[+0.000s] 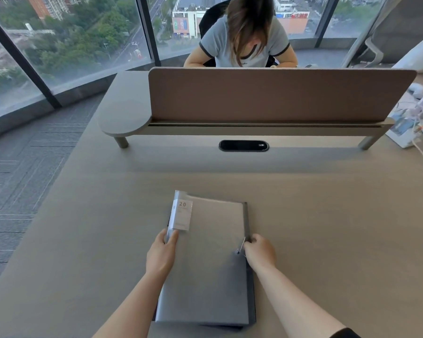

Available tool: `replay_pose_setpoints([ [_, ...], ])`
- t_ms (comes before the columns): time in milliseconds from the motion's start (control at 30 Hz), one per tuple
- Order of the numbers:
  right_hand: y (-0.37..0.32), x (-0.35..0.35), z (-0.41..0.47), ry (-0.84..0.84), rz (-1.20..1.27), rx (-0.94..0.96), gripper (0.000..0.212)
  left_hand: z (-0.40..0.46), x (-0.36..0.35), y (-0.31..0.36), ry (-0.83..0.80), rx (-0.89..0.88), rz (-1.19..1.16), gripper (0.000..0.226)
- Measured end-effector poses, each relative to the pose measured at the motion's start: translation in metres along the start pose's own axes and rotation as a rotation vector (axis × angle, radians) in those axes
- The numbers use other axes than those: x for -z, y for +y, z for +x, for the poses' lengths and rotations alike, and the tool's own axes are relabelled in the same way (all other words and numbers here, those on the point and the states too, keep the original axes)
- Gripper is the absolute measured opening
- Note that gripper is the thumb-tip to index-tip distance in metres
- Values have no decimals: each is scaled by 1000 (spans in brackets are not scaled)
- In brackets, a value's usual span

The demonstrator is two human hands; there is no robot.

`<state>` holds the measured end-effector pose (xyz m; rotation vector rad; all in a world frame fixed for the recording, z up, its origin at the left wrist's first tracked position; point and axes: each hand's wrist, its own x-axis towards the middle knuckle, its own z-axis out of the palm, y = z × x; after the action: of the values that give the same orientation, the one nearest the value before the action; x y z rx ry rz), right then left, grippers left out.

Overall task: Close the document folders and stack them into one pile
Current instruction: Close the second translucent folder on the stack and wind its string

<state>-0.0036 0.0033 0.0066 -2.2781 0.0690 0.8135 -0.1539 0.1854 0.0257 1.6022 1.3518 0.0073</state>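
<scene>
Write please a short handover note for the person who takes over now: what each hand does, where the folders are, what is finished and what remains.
Left hand: grips the left edge of the top folder, just below its white label.
Right hand: pinches the elastic cord at the folder's right edge, beside the round button.
Folders: the grey folder lies closed on the desk, on top of a darker folder showing along the right side.
Done: the pile looks formed, covers shut.
Left: fasten the cord, square the edges. I cannot tell how many folders are underneath.
</scene>
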Motion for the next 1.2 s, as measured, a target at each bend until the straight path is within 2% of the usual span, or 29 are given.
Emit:
replay_pose_setpoints([
  [67,-1,1,-2,16,28,-41,15,-1,-1,2,-11,3,21,35],
  [167,1,3,-1,26,90,-114,22,1,1,1,-14,7,72,36],
  [267,4,0,1,-13,153,-208,19,7,5,-3,1,9,81,36],
  [333,4,-4,1,-7,207,-247,14,8,7,-5,6,15,85,39],
  [500,-2,-3,-3,-46,281,-281,24,10,4,-7,-12,40,47,48],
  [600,-3,-5,0,-66,306,-308,7,10,4,-4,-29,61,29,49],
  [700,-1,-11,7,-76,347,-323,20,14,7,-3,-47,91,-18,53],
  [733,-3,-10,6,-86,348,-316,21,16,8,-3,-53,100,-35,54],
  [800,-9,-7,1,-83,334,-306,6,17,9,-2,-64,112,-55,55],
  [867,-9,-6,4,-73,284,-278,12,16,8,0,-76,126,-82,56],
  [967,-2,-10,12,-54,180,-239,3,16,7,0,-97,171,-143,56],
  [1133,2,-2,19,-34,85,-222,8,29,4,-6,-192,245,-232,79],
  [1200,5,0,23,-19,78,-216,9,28,3,-2,-231,270,-275,72],
])
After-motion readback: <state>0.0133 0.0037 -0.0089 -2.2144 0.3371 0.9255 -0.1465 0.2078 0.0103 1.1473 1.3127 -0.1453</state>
